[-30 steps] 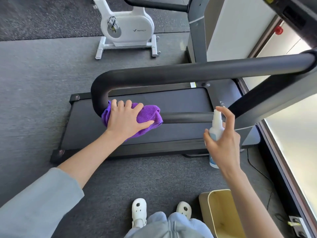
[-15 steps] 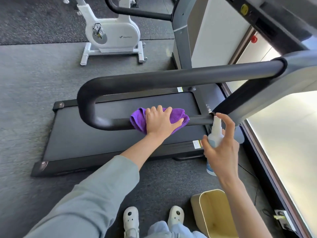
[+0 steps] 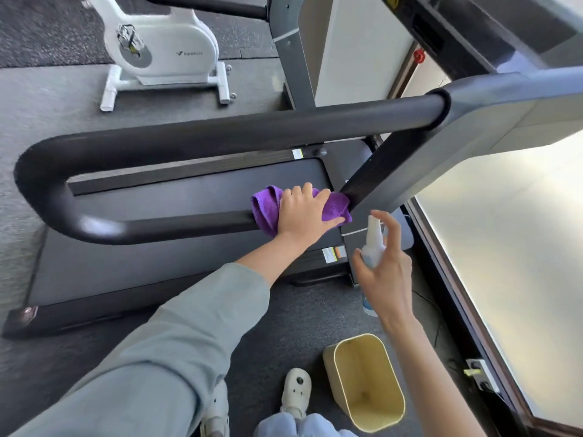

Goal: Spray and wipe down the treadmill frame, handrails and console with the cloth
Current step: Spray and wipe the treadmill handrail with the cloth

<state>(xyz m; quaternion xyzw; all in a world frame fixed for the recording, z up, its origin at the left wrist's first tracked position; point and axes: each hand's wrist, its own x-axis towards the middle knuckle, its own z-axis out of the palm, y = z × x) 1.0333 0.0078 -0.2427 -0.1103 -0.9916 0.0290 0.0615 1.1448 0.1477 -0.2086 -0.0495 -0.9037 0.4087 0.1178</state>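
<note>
A black U-shaped handrail (image 3: 195,137) loops out from the treadmill's grey upright (image 3: 492,121) over the dark running belt (image 3: 176,197). My left hand (image 3: 303,212) presses a purple cloth (image 3: 266,205) onto the lower bar of the handrail, right where that bar meets the slanted black post (image 3: 375,181). My right hand (image 3: 388,272) holds a small white spray bottle (image 3: 372,241) upright just right of the cloth, with the forefinger raised over the nozzle. The console sits mostly out of frame at the top right.
A pale yellow bin (image 3: 366,380) stands on the grey floor beside my white shoes (image 3: 295,392). A white exercise bike (image 3: 164,48) is behind the treadmill. A bright window (image 3: 511,247) and a floor socket (image 3: 476,372) run along the right.
My left hand has slid the cloth rightward along the lower bar, from the curved end to the junction with the post. The right hand kept the bottle in about the same place.
</note>
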